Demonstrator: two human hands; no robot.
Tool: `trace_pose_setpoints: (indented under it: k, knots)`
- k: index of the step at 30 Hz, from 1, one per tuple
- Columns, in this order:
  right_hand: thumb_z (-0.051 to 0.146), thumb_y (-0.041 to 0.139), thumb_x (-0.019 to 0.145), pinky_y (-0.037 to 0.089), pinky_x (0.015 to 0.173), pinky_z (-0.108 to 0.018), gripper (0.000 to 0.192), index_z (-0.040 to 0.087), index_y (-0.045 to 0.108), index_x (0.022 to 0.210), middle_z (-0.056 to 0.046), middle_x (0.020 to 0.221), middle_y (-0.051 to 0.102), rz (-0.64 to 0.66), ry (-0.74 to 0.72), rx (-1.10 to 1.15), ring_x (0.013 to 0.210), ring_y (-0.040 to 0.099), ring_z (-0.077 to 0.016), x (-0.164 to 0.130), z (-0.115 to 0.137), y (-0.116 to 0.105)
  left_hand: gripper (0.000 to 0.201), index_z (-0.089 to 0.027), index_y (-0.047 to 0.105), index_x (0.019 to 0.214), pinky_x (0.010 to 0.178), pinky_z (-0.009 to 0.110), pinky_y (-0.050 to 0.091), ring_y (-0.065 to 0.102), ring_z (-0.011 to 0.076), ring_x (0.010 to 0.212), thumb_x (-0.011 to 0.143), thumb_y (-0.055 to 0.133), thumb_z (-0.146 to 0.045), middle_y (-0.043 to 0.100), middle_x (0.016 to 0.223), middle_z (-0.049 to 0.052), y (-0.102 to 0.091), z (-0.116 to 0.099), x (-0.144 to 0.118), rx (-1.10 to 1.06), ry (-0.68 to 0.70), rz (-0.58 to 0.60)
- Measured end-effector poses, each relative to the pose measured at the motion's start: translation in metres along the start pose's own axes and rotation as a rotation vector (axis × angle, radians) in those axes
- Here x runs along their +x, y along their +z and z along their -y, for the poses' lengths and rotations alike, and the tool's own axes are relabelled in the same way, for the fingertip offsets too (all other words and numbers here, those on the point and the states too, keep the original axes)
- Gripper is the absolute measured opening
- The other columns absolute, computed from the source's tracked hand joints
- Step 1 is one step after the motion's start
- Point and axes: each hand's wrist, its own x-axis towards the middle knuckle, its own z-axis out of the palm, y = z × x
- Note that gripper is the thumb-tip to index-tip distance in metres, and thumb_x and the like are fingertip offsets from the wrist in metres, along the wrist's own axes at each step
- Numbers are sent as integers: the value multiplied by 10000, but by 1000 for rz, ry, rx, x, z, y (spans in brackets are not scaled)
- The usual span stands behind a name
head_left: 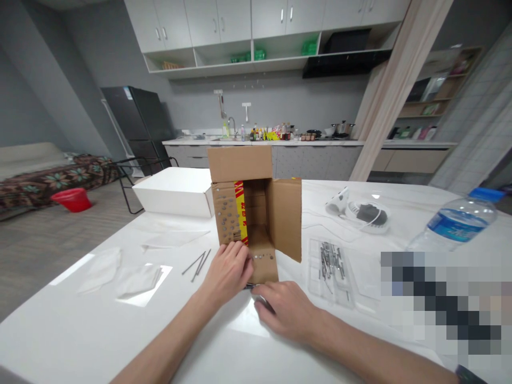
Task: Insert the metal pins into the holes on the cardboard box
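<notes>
An open cardboard box (258, 205) stands in front of me, with its flaps folded outward. Many small round metal heads dot its left flap (224, 213), beside a yellow and red tape strip. A few more sit on the bottom flap (266, 266). My left hand (229, 271) is closed at the corner between these two flaps, its fingertips partly hidden. Close to the bottom flap's near edge, my right hand (285, 306) has curled fingers. Between both hands shows a small dark metal piece (250, 286), too covered to make out. Several long nails (200, 265) lie left of the box.
Right of the box is a clear plastic case (330, 272) of nails or screws. Behind it are a white device (338, 201) and cable. A water bottle (456, 224) stands far right. White paper pieces (138, 280) and a white box (174, 192) are on the left.
</notes>
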Motion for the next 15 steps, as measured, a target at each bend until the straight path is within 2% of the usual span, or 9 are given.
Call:
trace_pose_setpoints:
  k: [7, 15]
  knots:
    - [265, 466, 918, 370, 651, -281, 231, 219, 653, 1046, -16, 890, 713, -6, -6, 6, 767, 647, -174, 0, -2, 2, 83, -185, 493, 829, 711, 353, 381, 535, 199, 779, 898, 454, -160, 593, 813, 34, -3, -3, -4, -82, -1, -35]
    - [260, 468, 918, 364, 651, -274, 238, 221, 655, 1060, -21, 888, 714, -13, -9, 16, 764, 643, -170, -2, -1, 3, 66, -189, 498, 856, 700, 344, 385, 554, 196, 770, 877, 483, -128, 603, 807, 24, 4, 0, -7, -110, 8, -74]
